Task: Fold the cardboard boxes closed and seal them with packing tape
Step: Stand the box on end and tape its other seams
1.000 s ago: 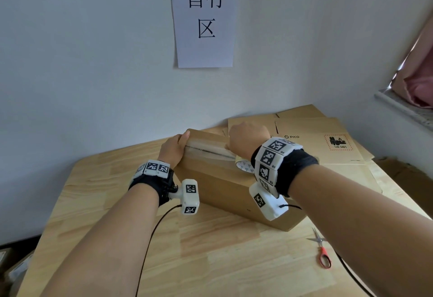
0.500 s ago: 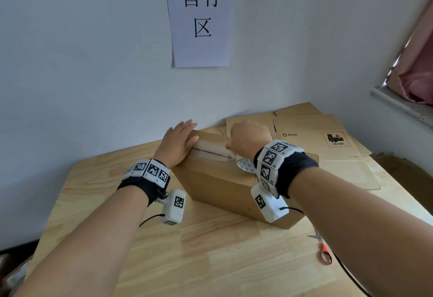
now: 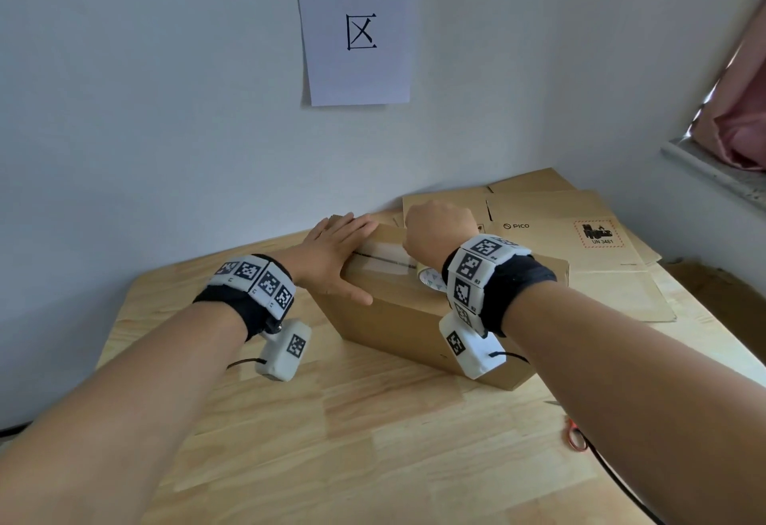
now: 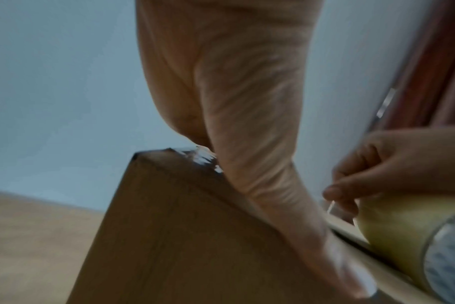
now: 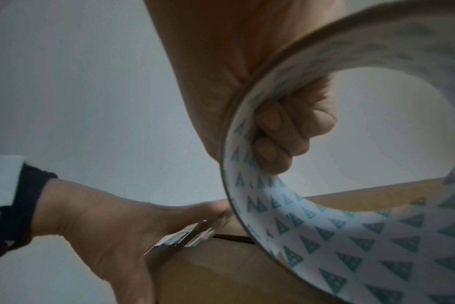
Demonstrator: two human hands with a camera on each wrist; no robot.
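The right hand, fingers curled through the half-hidden tape roll, worked atop the closed box. The left hand lay flat, fingers straight, on the taped seam; its contents were unseen.

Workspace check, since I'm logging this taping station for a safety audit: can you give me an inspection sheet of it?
Surface: wooden table, light grain.
Job's things: cardboard box closed, clear tape strip along its top seam; tape roll on the box.
Clutter: flattened cartons stacked behind; red-handled scissors at the right edge.
Grippers: left hand flat, pressing the tape end; right hand grips the roll, fingers through its core.
Cables: black wrist cable beside the scissors.
Surroundings: wall sign, pink curtain.
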